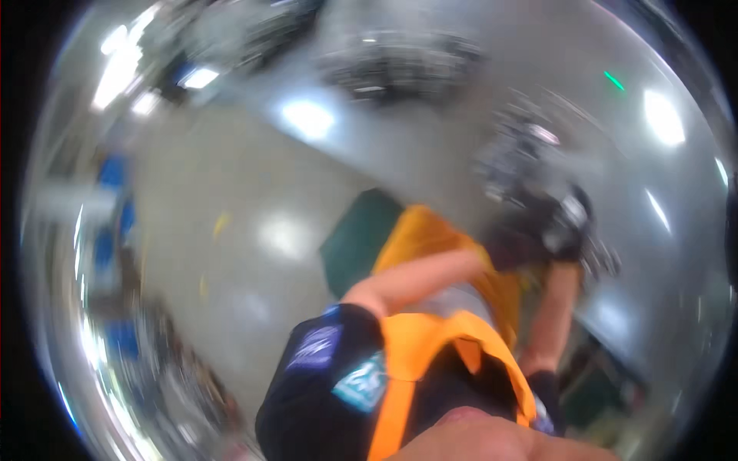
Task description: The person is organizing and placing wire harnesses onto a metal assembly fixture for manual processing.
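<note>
Both my hands wear dark gloves and are close together, right of the middle of the picture. My left arm reaches across my body, and my left hand (pixel 513 235) is a dark smear. My right hand (pixel 570 224) is beside it, with a pale patch on the back of its glove. Just beyond them is a grey, metallic-looking thing (pixel 511 150), too blurred to name. Whether either hand touches or holds it, I cannot tell. The fingers of both hands are lost in motion blur.
Grey shiny floor (pixel 231 169) bears a few yellow marks. Blurred dark metal equipment (pixel 400 65) stands farther off. Blue objects (pixel 114 203) line the left side. A dark green flat-sided thing (pixel 360 240) is next to my orange garment (pixel 430 230); another greenish thing (pixel 592 396) is at lower right.
</note>
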